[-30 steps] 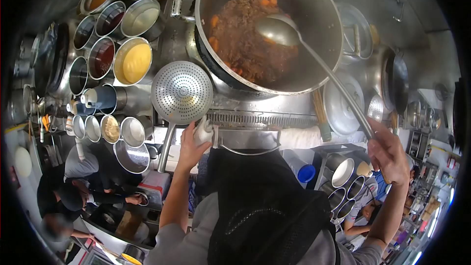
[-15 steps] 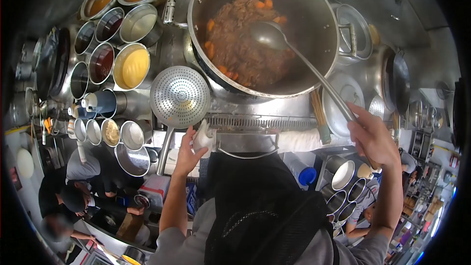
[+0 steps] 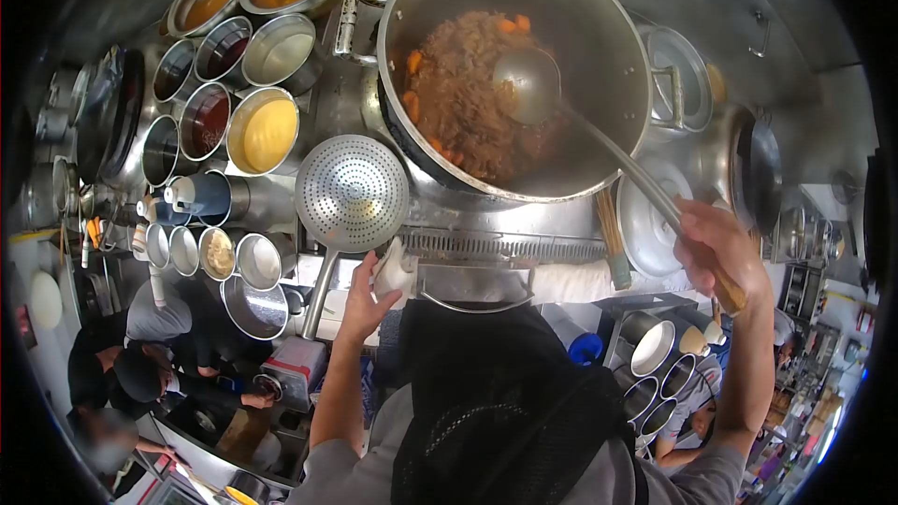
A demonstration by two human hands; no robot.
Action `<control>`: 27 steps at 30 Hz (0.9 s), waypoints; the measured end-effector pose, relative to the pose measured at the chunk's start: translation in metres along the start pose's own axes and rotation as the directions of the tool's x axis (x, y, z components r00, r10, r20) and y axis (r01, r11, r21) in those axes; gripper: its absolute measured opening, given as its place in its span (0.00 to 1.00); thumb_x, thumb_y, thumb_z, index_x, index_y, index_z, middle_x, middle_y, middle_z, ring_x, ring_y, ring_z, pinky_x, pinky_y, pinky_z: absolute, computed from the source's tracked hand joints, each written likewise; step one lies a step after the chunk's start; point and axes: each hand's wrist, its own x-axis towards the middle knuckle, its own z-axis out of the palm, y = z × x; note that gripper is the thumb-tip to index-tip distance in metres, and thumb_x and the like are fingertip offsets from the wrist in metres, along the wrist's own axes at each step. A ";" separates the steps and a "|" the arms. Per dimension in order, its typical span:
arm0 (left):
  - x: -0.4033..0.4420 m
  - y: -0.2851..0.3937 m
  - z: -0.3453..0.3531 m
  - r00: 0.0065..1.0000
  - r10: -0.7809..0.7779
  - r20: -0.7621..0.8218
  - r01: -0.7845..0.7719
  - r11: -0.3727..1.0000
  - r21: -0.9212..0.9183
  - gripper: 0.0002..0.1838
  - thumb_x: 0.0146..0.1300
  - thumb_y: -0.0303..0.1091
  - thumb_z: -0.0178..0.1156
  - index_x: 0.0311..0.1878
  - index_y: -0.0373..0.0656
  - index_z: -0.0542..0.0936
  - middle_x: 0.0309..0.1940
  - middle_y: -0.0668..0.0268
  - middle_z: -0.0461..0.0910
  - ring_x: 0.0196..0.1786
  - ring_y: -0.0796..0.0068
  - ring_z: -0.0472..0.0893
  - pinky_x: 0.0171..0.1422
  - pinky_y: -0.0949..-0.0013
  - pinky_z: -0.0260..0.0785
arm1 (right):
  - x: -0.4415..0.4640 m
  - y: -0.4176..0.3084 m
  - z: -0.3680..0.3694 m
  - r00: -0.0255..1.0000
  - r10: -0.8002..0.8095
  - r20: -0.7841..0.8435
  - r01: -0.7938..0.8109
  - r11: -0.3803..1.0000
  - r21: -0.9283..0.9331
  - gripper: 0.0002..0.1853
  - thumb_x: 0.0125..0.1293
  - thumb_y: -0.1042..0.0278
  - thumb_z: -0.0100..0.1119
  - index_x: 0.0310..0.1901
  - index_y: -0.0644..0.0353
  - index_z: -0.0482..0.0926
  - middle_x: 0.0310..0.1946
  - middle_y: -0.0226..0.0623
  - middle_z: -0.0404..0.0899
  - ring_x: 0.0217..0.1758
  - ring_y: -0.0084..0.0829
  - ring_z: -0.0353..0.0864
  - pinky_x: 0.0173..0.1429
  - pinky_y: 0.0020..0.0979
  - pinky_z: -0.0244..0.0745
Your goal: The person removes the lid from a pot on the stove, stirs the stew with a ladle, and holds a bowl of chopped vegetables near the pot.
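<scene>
My right hand [image 3: 718, 257] is closed around the long handle of a metal ladle [image 3: 636, 173], whose wooden end shows below the palm. The ladle's bowl rests against browned, shredded-looking meat [image 3: 472, 98] with orange chunks, perhaps carrot, inside a big two-handled pot [image 3: 608, 47]. At the front edge of the stove, my left hand [image 3: 360, 304] has a crumpled white cloth [image 3: 395, 271] between thumb and fingers. Just beyond that hand lies a round perforated strainer [image 3: 352, 192], its handle pointing toward me.
Left of the pot stand several metal containers of sauces, among them a yellow one [image 3: 267, 136]. A pot lid [image 3: 655, 224] and a bamboo brush [image 3: 613, 243] lie to the right. Co-workers [image 3: 154, 374] are at the lower left; another person [image 3: 687, 411] is at the lower right.
The ladle's bowl has moved right and slightly down in the pot and turned over, and the meat has shifted. My left fingers have closed more around the cloth. The whole view has shifted slightly.
</scene>
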 end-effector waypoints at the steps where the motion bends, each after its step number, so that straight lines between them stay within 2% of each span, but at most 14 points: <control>1: 0.000 -0.002 -0.001 1.000 0.001 0.002 -0.001 1.000 -0.001 0.54 0.57 0.29 0.80 0.84 0.44 0.59 0.72 0.54 0.69 0.74 0.55 0.72 0.72 0.54 0.72 | -0.002 0.004 -0.002 1.000 -0.005 0.003 0.005 0.999 0.047 0.26 0.79 0.63 0.59 0.71 0.69 0.71 0.26 0.39 0.77 0.11 0.22 0.69 0.12 0.24 0.63; 6: 0.003 0.001 -0.004 0.999 0.001 0.033 -0.002 1.000 0.015 0.53 0.58 0.31 0.80 0.83 0.43 0.59 0.72 0.53 0.70 0.74 0.54 0.72 0.72 0.54 0.73 | -0.014 0.012 -0.001 0.999 -0.024 -0.048 0.029 0.994 0.108 0.27 0.79 0.63 0.60 0.73 0.68 0.70 0.26 0.40 0.78 0.11 0.23 0.69 0.12 0.24 0.64; 9: 0.006 0.002 -0.007 0.997 0.016 0.073 -0.022 0.996 0.082 0.54 0.57 0.29 0.80 0.84 0.42 0.59 0.76 0.53 0.67 0.76 0.56 0.71 0.72 0.55 0.75 | -0.024 0.018 -0.001 0.996 -0.029 -0.088 0.034 0.998 0.056 0.27 0.79 0.65 0.60 0.73 0.68 0.71 0.26 0.39 0.78 0.12 0.22 0.70 0.13 0.24 0.63; 11: 0.006 0.007 -0.009 0.996 0.028 0.083 -0.037 0.993 0.110 0.53 0.58 0.30 0.80 0.83 0.42 0.59 0.76 0.53 0.67 0.76 0.56 0.72 0.72 0.55 0.75 | -0.028 0.027 -0.003 0.992 -0.096 -0.076 0.086 0.989 -0.121 0.29 0.79 0.66 0.61 0.76 0.68 0.68 0.26 0.37 0.78 0.13 0.22 0.70 0.15 0.23 0.63; 12: 0.007 0.012 -0.010 0.995 0.037 0.092 -0.050 0.989 0.137 0.53 0.58 0.31 0.80 0.83 0.42 0.60 0.76 0.53 0.67 0.76 0.55 0.72 0.71 0.55 0.75 | -0.032 0.026 0.006 0.984 -0.112 -0.140 0.070 0.958 -0.279 0.29 0.78 0.69 0.61 0.76 0.68 0.68 0.25 0.36 0.79 0.15 0.21 0.70 0.19 0.26 0.64; 13: 0.007 0.015 -0.011 0.995 0.038 0.093 -0.050 0.989 0.139 0.53 0.58 0.31 0.80 0.83 0.42 0.60 0.76 0.53 0.67 0.76 0.55 0.72 0.71 0.55 0.75 | -0.033 0.030 0.011 0.984 -0.113 -0.140 0.070 0.958 -0.277 0.29 0.78 0.69 0.61 0.76 0.68 0.68 0.25 0.36 0.79 0.15 0.21 0.70 0.19 0.26 0.64; 14: 0.007 0.019 -0.012 0.993 0.051 0.103 -0.067 0.985 0.158 0.52 0.58 0.33 0.80 0.82 0.41 0.60 0.75 0.51 0.68 0.74 0.52 0.72 0.70 0.55 0.75 | -0.034 0.036 0.015 0.949 -0.290 -0.124 0.163 0.787 -0.594 0.29 0.78 0.70 0.61 0.76 0.69 0.69 0.23 0.35 0.80 0.16 0.21 0.70 0.21 0.27 0.66; 15: 0.007 0.021 -0.013 0.991 0.063 0.114 -0.083 0.980 0.179 0.51 0.59 0.35 0.79 0.81 0.40 0.61 0.73 0.48 0.69 0.73 0.48 0.73 0.68 0.56 0.76 | -0.034 0.041 0.016 0.894 -0.445 -0.047 0.209 0.508 -0.835 0.28 0.77 0.71 0.61 0.75 0.70 0.70 0.22 0.34 0.81 0.17 0.21 0.70 0.24 0.29 0.67; 17: 0.009 0.017 -0.014 0.989 0.057 0.133 -0.083 0.976 0.200 0.52 0.58 0.35 0.80 0.82 0.42 0.61 0.74 0.50 0.68 0.74 0.51 0.73 0.69 0.55 0.76 | -0.036 0.045 0.018 0.879 -0.471 -0.070 0.209 0.514 -0.832 0.27 0.76 0.73 0.61 0.74 0.70 0.72 0.20 0.33 0.80 0.18 0.19 0.70 0.26 0.31 0.68; 19: 0.008 0.014 -0.014 0.987 0.051 0.152 -0.084 0.972 0.219 0.53 0.57 0.35 0.81 0.82 0.43 0.61 0.75 0.52 0.67 0.75 0.53 0.73 0.69 0.55 0.77 | -0.042 0.042 0.019 0.917 -0.371 -0.147 0.198 0.743 -0.639 0.27 0.77 0.72 0.61 0.75 0.68 0.72 0.21 0.31 0.77 0.18 0.18 0.70 0.25 0.29 0.67; 20: 0.008 0.015 -0.014 0.987 0.061 0.150 -0.095 0.969 0.227 0.53 0.57 0.35 0.81 0.82 0.43 0.61 0.75 0.52 0.68 0.74 0.52 0.73 0.69 0.55 0.78 | -0.043 0.041 0.020 0.918 -0.369 -0.147 0.197 0.744 -0.638 0.27 0.77 0.72 0.61 0.75 0.68 0.72 0.21 0.31 0.77 0.18 0.18 0.70 0.25 0.29 0.67; 22: 0.007 0.014 -0.014 0.986 0.071 0.151 -0.105 0.966 0.236 0.53 0.57 0.36 0.81 0.82 0.43 0.61 0.74 0.52 0.68 0.73 0.52 0.73 0.68 0.55 0.78 | -0.043 0.040 0.022 0.932 -0.323 -0.163 0.198 0.832 -0.518 0.28 0.78 0.70 0.61 0.76 0.67 0.71 0.23 0.29 0.75 0.18 0.17 0.71 0.23 0.28 0.65; 24: 0.006 0.012 -0.014 0.981 0.148 0.123 -0.179 0.937 0.299 0.53 0.56 0.36 0.81 0.82 0.43 0.61 0.74 0.52 0.68 0.71 0.52 0.75 0.67 0.55 0.78 | -0.037 0.039 0.023 0.940 -0.309 -0.143 0.196 0.835 -0.515 0.28 0.78 0.69 0.61 0.76 0.66 0.71 0.24 0.29 0.74 0.18 0.17 0.71 0.22 0.27 0.65; 27: 0.002 0.012 -0.015 0.984 0.148 0.099 -0.170 0.944 0.282 0.53 0.56 0.36 0.82 0.82 0.43 0.61 0.74 0.52 0.68 0.70 0.53 0.76 0.66 0.55 0.78 | -0.027 0.028 0.027 0.957 -0.268 -0.113 0.169 0.828 -0.535 0.28 0.78 0.69 0.62 0.76 0.66 0.71 0.25 0.28 0.74 0.18 0.18 0.71 0.22 0.27 0.65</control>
